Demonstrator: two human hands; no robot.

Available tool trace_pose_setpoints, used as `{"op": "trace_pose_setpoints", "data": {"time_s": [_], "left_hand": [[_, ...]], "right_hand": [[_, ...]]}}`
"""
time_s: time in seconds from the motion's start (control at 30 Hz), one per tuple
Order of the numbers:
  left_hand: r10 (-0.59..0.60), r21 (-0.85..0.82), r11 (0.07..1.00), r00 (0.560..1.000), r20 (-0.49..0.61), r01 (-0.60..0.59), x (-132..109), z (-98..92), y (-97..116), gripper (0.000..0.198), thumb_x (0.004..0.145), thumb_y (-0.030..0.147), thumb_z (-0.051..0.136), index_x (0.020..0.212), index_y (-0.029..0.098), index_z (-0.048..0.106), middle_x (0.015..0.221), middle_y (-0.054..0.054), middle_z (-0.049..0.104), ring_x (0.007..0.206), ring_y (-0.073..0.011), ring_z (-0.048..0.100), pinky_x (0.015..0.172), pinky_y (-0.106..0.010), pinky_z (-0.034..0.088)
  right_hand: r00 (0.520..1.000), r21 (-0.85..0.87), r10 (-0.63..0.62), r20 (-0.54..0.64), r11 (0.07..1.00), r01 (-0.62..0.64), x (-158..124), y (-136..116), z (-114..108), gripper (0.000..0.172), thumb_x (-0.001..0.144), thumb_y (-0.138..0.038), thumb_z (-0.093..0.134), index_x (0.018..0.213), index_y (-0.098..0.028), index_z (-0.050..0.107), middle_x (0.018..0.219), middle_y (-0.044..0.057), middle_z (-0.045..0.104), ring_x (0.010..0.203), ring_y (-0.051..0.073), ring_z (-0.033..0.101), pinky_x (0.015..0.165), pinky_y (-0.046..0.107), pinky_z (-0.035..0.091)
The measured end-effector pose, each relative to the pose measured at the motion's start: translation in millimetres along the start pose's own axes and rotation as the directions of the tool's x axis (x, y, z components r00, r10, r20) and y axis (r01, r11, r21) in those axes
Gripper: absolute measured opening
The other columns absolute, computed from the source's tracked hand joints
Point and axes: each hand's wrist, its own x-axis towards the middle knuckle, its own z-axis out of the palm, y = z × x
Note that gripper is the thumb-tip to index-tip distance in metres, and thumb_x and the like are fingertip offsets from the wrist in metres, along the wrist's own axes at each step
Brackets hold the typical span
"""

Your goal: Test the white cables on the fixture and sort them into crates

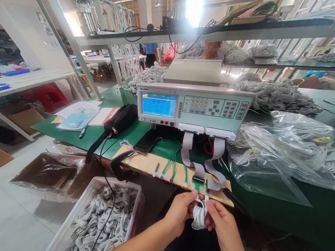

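A small coiled white cable (pixel 199 216) hangs between my two hands in front of the board edge. My left hand (pixel 181 210) pinches one end of it, close to a green connector board (pixel 197 185). The fingers of my right hand (pixel 221 221) are closed on the other end, beside the coil. Both cable ends point up at the connectors on the wooden board (pixel 148 165); whether they are plugged in I cannot tell. Grey ribbon cables (pixel 190 155) run from those connectors up to a bench tester (pixel 194 107) with a lit blue screen.
At lower left, a plastic bin (pixel 92 234) is filled with coiled cables. Bagged cables (pixel 297 149) lie on the green table at right. A black pouch (pixel 122 119) and papers (pixel 78 116) lie left of the tester. A shelf (pixel 235 32) spans above; an open carton (pixel 50 174) is on the floor.
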Motion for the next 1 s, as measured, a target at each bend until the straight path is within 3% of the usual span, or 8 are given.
{"op": "trace_pose_setpoints", "data": {"time_s": [0.8, 1.0], "left_hand": [[-0.020, -0.033, 0.999, 1.000, -0.004, 0.020, -0.5, -0.2, -1.3, 0.043, 0.065, 0.050, 0.053, 0.082, 0.011, 0.061, 0.059, 0.001, 0.047, 0.049, -0.0081, 0.043, 0.052, -0.021, 0.033], [-0.026, -0.075, 0.997, 0.999, -0.046, 0.023, 1.2, 0.7, -1.8, 0.053, 0.063, 0.059, 0.048, 0.078, 0.010, 0.062, 0.059, 0.001, 0.044, 0.047, -0.0069, 0.038, 0.052, -0.022, 0.034]], "right_hand": [[1.000, 0.003, 0.010, -0.009, 1.000, -0.010, -2.5, -1.4, 3.0, 0.032, 0.067, -0.045, 0.059, 0.080, -0.016, 0.059, 0.043, -0.007, 0.044, 0.038, 0.009, 0.038, 0.034, 0.017, 0.028], [1.000, 0.046, 0.028, -0.009, 0.999, -0.027, -2.1, -1.6, 3.7, 0.034, 0.068, -0.047, 0.057, 0.080, -0.016, 0.058, 0.045, -0.006, 0.044, 0.039, 0.009, 0.039, 0.033, 0.018, 0.030]]}}
